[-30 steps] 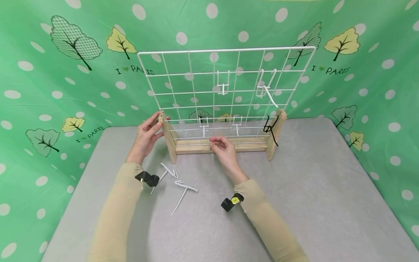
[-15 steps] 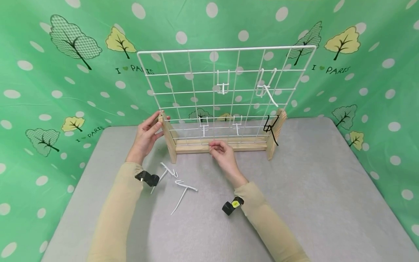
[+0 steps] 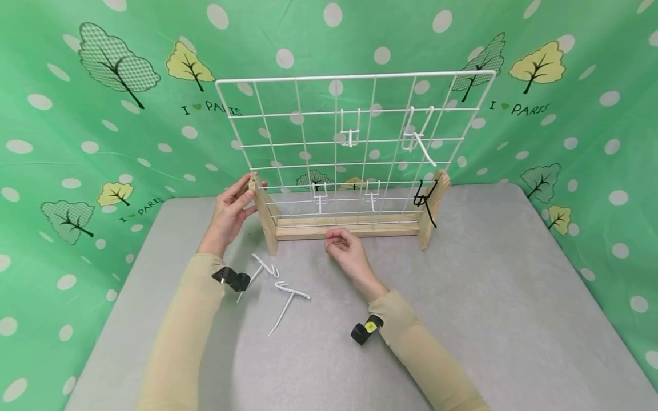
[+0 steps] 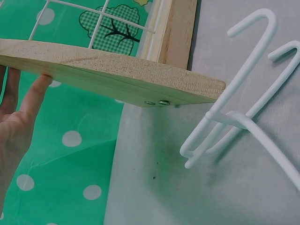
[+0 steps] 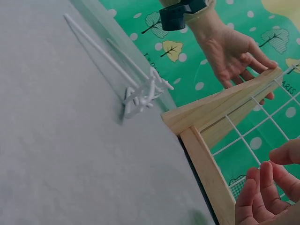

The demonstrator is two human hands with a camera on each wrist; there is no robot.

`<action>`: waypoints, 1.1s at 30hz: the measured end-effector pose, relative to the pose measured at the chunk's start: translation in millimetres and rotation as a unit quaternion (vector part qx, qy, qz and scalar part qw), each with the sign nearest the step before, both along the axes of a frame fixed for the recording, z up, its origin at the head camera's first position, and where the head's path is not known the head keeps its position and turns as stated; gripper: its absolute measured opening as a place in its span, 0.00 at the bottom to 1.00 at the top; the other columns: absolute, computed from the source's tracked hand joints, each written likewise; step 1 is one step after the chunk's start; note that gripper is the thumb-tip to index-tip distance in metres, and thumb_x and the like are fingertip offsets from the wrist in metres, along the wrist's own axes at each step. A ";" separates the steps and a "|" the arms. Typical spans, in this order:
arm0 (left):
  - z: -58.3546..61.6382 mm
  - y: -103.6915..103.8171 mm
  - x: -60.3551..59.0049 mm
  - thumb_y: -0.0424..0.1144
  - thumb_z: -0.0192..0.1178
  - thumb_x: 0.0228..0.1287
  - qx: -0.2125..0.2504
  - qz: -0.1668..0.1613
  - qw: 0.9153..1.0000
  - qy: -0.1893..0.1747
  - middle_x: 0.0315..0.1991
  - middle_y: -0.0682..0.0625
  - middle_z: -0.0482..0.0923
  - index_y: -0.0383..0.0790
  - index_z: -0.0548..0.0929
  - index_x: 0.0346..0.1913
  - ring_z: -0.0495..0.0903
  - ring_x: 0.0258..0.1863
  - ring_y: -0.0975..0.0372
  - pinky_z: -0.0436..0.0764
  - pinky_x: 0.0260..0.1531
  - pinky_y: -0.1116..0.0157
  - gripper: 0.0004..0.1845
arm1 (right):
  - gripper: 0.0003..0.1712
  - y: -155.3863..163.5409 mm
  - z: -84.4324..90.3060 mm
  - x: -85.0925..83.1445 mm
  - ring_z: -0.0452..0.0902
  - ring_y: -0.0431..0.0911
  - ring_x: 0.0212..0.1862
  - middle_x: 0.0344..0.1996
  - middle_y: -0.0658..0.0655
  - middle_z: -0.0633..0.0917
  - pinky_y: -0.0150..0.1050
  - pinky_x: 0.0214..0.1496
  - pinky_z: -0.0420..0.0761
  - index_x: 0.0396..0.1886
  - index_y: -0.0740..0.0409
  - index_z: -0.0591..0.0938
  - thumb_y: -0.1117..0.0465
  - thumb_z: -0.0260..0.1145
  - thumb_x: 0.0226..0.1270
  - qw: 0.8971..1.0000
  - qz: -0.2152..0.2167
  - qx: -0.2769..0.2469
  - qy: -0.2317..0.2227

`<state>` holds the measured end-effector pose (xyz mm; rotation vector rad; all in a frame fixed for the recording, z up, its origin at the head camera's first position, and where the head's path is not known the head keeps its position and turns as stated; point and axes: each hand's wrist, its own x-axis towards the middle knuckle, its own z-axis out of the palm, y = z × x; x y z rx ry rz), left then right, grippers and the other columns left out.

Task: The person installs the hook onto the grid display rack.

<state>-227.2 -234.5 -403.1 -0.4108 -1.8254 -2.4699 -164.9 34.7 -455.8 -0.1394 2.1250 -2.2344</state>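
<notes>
My left hand (image 3: 226, 217) holds the upper end of the left wooden side piece (image 3: 265, 220) of a stand, thumb in front and fingertips showing past it. A white wire grid (image 3: 354, 76) stands upright in this stand. In front of the stand's wooden crossbar (image 3: 303, 233) is my right hand (image 3: 352, 261), its fingers loosely bent. The right wrist view shows nothing between thumb and fingertips (image 5: 266, 171). Two loose white hooks lie on the table: one hook (image 3: 265, 266) by the left wrist, another hook (image 3: 293, 293) nearer the middle.
Several white hooks hang on the grid, among them an upper middle hook (image 3: 350, 137) and an upper right hook (image 3: 422, 145). A black hook (image 3: 422, 200) hangs at the lower right. Behind the grey table (image 3: 514, 297) is a green patterned cloth (image 3: 329, 40).
My right hand has drawn back from the grid's lower part, down toward the front of the crossbar. The left hand stays on the side piece, and the loose hooks have not moved.
</notes>
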 end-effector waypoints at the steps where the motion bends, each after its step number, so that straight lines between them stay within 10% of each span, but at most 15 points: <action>1: 0.2 0.0 0.0 0.31 0.55 0.71 0.001 0.000 1.000 0.001 0.55 0.49 0.79 0.47 0.76 0.65 0.74 0.57 0.58 0.81 0.49 0.62 0.21 | 0.14 0.0 -0.8 0.7 0.74 0.40 0.32 0.34 0.62 0.80 0.27 0.32 0.76 0.44 0.76 0.78 0.80 0.60 0.56 1.000 0.003 0.003 -0.002; 25: 1.9 2.3 1.4 0.30 0.53 0.72 -0.002 0.001 1.000 -0.007 0.54 0.51 0.79 0.47 0.75 0.65 0.74 0.57 0.58 0.81 0.49 0.62 0.21 | 0.14 -2.5 -13.4 15.0 0.78 0.53 0.37 0.36 0.70 0.81 0.29 0.37 0.78 0.45 0.77 0.78 0.79 0.61 0.57 0.988 0.121 0.099 0.018; 33: 1.0 1.4 1.6 0.31 0.53 0.72 0.001 0.004 1.000 -0.006 0.59 0.44 0.76 0.45 0.74 0.67 0.74 0.57 0.58 0.80 0.50 0.62 0.22 | 0.12 -5.9 -17.6 22.4 0.79 0.44 0.37 0.37 0.59 0.83 0.31 0.40 0.81 0.43 0.69 0.81 0.76 0.62 0.58 0.981 0.150 0.121 0.016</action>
